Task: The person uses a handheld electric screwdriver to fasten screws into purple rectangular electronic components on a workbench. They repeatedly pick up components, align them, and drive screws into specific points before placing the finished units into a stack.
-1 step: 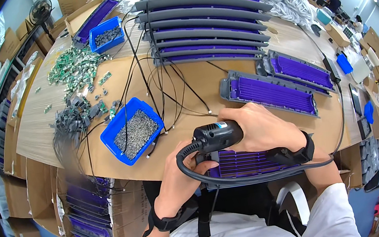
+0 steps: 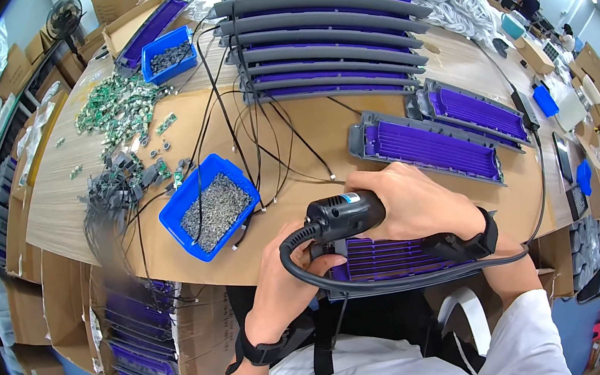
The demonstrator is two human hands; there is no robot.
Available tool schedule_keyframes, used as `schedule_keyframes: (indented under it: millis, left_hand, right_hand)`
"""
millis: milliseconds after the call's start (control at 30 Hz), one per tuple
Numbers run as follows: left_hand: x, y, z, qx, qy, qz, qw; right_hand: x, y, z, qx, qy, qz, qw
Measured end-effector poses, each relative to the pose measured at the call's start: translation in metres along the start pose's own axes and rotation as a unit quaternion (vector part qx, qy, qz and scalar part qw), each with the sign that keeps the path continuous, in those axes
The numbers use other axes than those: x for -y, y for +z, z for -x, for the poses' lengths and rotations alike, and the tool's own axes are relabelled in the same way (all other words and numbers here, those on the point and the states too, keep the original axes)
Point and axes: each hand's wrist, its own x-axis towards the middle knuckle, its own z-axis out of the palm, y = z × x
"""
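My right hand (image 2: 418, 198) is wrapped around a black corded electric screwdriver (image 2: 348, 215), whose cable loops down past my left wrist and off to the right. Its tip is hidden under the tool body and my hands. Beneath it, at the table's near edge, lies a long grey housing with a purple ribbed inside (image 2: 386, 254). The fingers of my left hand (image 2: 282, 276) are closed on this housing's left end, thumb on top. To the left stands a blue bin (image 2: 174, 228) with many small metal screws (image 2: 217, 208).
Stacked purple-grey housings (image 2: 324, 34) rise at the back; two more (image 2: 429, 150) lie right. Black cables (image 2: 230, 128) trail across the brown paper. Green circuit boards (image 2: 116, 110), dark cabled parts (image 2: 115, 184) and another blue bin (image 2: 169, 73) sit left. An open carton (image 2: 207, 346) with housings stands below.
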Motion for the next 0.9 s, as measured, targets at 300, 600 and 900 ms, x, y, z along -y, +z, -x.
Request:
schedule_keyframes:
  millis: [300,600,900]
  left_hand:
    - [0.016,0.001,0.001,-0.056,0.011,0.125,0.991]
    - [0.008,-0.007,0.002,-0.086,0.059,0.018,0.994]
    - [0.004,-0.013,0.003,-0.039,-0.019,0.131,0.990]
  right_hand:
    - [0.017,0.001,-0.012,-0.012,0.012,-0.029,0.999]
    - [0.013,0.011,-0.023,-0.008,0.020,-0.008,1.000]
    - [0.014,0.010,-0.023,-0.005,0.011,-0.038,0.999]
